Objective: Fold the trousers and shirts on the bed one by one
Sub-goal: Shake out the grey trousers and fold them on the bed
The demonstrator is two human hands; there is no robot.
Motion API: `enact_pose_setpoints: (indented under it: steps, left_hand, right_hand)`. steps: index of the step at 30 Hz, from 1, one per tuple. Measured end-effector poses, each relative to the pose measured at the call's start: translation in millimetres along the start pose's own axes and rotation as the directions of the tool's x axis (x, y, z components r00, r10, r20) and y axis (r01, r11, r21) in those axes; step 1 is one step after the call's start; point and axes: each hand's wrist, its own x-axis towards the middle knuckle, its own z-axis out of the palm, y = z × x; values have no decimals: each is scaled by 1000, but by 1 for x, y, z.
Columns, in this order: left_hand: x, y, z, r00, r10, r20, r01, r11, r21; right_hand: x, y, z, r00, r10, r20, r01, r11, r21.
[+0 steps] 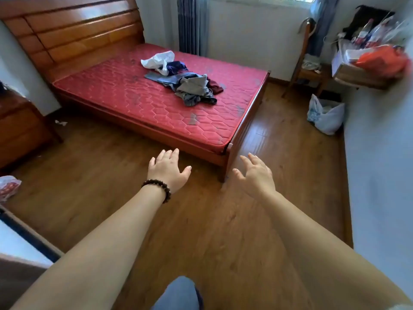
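no folding begun; left hand (168,170) and right hand (257,174) reach out spread and empty, well short of the clothes pile (185,80) on the bed (125,95); next comes stepping closer and lifting one garment.

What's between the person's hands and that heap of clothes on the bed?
In the head view: bare wooden floor, the bed's wooden side rail, then bare red mattress up to the clothes. Left hand, right hand.
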Motion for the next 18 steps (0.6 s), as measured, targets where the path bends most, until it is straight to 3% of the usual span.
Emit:
enact_pose_setpoints:
  steps: [9,18]
  left_hand:
    - [82,-47,20,995,-95,20,94,995,40]
    - [249,-123,20,993,-109,51,108,994,27]
  right_hand:
    - [103,-34,43,996,-78,46,80,996,-38]
    - [273,-113,87,987,-85,134,94,993,-65]
